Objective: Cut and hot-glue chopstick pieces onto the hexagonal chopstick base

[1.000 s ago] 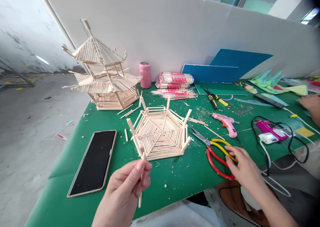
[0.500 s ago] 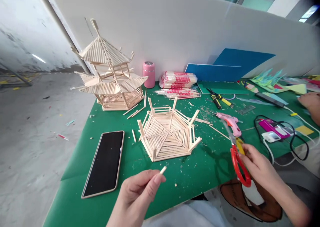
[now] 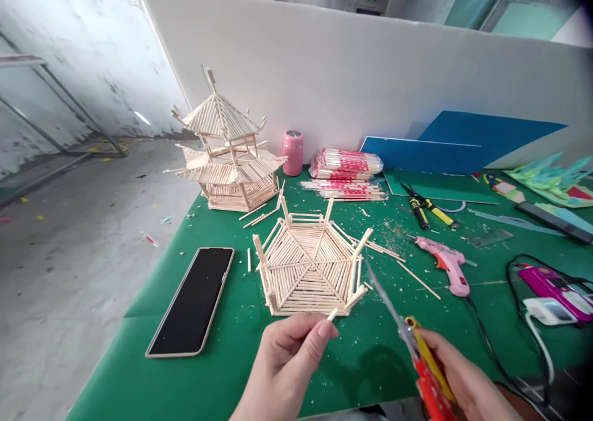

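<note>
Head view.
- Left hand [image 3: 291, 354]: closed, thumb and fingers pinching a stick [image 3: 332, 314]; only the pale tip shows, near the front edge of the frame [image 3: 310, 273]. Cannot tell if they touch.
- Frame: 6-sided, floor of laid sticks, posts at the corners; sits mid-surface [image 3: 139, 384], on green.
- Right hand [image 3: 461, 371]: gripping scissors [image 3: 430, 384] by the handles, 1 red, 1 yellow. Blades point away, toward the frame's right side; cannot tell whether they are parted.
- Phone [image 3: 192, 300]: flat, left of frame, screen dark.
- Tower [image 3: 227, 169]: 2 roofs, stick-built, behind frame to the left. Pink flask [image 3: 293, 155] just beside it, then packs [image 3: 346, 165] of sticks.
- Right of frame: pink glue gun [image 3: 442, 257]; pliers [image 3: 419, 211] beyond it.
- Back: 2 blue boards [image 3: 417, 155], overlapping, before a white panel [image 3: 352, 81].
</note>
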Available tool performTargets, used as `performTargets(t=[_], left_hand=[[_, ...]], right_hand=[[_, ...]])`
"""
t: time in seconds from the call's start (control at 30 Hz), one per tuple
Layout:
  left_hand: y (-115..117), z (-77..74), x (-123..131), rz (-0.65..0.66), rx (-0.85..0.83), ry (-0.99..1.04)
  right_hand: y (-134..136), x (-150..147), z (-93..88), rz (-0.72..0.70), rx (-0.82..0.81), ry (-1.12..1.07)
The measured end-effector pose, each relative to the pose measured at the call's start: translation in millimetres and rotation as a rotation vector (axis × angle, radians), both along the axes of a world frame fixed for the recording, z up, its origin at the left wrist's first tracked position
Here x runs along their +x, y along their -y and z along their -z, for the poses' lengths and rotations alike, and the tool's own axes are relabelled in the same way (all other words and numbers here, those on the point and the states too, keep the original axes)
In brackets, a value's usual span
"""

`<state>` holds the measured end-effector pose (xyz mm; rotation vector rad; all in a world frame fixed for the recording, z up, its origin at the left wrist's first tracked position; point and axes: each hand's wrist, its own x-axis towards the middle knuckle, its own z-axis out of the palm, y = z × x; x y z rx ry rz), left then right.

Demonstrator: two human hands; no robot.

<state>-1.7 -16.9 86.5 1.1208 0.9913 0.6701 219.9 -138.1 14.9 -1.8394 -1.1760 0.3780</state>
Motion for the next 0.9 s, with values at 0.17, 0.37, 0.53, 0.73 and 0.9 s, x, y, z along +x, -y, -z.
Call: performTargets(t=[0.17, 0.37, 0.53, 0.73, 0.9], left_hand=[[1.4, -8.3, 2.5, -0.043, 0.136, -0.034], [-1.2, 1.8, 8.7, 0.027, 0.413, -0.071], [-6.8, 11.6, 13.5, 0.095, 0.564, -0.110], [-12.2, 13.6, 12.4, 0.106, 0.660, -0.098], [-12.7, 16.0, 11.5, 0.124, 0.658, -0.128]], right_hand=[[-8.6, -14.5, -7.8, -0.353, 0.004, -0.016], [4.9, -22.4, -18.2, -0.333, -0.299, 0.091], [2.4, -32.4, -25.1, -0.308, -0.436, 0.135], [-11.6, -39.7, -41.4, -0.346, -0.481, 0.154], [-19.6, -43.1, -44.9, -0.331, -0.502, 0.126]])
